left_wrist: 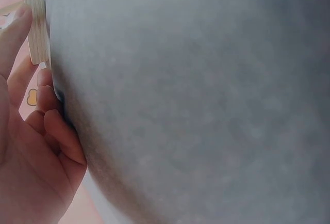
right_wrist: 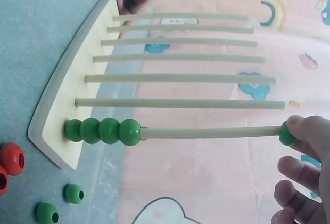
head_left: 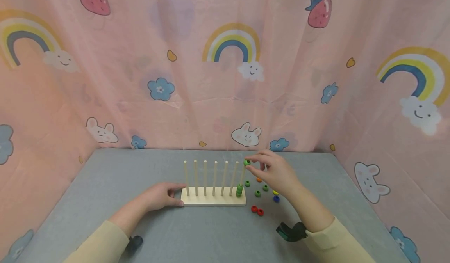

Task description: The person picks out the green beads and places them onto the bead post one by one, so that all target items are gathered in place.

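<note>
A pale wooden base (head_left: 211, 201) with a row of upright rods stands on the table. My left hand (head_left: 158, 196) grips its left end, thumb at the front corner and a finger on the end's far side; the left wrist view shows the wood edge (left_wrist: 35, 33) between them. Between thumb and index finger, my right hand (head_left: 277, 171) pinches a green bead (right_wrist: 287, 133) at the tip of the rightmost rod (right_wrist: 211, 132). Several green beads (right_wrist: 109, 130) are stacked at the bottom of that rod. The other rods carry no beads.
Loose beads lie right of the base: green ones (head_left: 258, 193), two red ones (head_left: 260, 212), a blue one (head_left: 276, 199), a yellow one (head_left: 275, 192) and an orange one (head_left: 259, 180). A pink patterned curtain (head_left: 197, 118) hangs behind the grey table (head_left: 197, 235).
</note>
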The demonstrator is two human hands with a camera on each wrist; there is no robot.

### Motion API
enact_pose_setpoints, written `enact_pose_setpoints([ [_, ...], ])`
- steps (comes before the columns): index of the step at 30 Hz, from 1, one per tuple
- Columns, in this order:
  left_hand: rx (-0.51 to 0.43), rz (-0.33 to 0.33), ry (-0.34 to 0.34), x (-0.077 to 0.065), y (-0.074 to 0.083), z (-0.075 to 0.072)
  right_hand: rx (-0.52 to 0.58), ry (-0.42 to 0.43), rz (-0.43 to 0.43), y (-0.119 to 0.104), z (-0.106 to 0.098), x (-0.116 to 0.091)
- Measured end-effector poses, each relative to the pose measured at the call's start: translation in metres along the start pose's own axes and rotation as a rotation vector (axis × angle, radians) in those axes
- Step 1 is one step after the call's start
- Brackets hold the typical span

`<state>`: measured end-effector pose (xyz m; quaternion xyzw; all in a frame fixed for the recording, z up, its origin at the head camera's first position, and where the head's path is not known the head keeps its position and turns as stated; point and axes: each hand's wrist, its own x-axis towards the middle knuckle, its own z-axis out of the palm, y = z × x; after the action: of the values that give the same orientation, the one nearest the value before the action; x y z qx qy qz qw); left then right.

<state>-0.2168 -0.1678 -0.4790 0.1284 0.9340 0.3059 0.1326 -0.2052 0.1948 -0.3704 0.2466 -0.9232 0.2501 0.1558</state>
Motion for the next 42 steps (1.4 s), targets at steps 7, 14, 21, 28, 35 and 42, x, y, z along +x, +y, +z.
enact_pose_setpoints([
  [7,0.001,-0.004,-0.002,0.000,0.001,0.000,-0.001,-0.017,0.001,-0.001,0.002,0.002],
  [14,-0.008,-0.006,-0.005,-0.002,0.002,-0.001,0.040,-0.043,0.023,-0.001,0.004,0.000],
  [21,-0.015,-0.008,-0.004,-0.003,0.003,-0.001,0.039,-0.034,0.015,-0.001,0.008,0.000],
  [28,-0.012,-0.003,-0.007,-0.001,0.001,0.000,0.036,-0.083,0.028,0.006,0.016,0.000],
  [35,-0.002,-0.004,-0.003,-0.001,0.001,0.000,0.046,-0.108,0.036,0.011,0.029,-0.005],
  [42,-0.002,-0.003,-0.002,-0.001,0.001,0.000,0.068,-0.150,0.085,0.017,0.042,-0.009],
])
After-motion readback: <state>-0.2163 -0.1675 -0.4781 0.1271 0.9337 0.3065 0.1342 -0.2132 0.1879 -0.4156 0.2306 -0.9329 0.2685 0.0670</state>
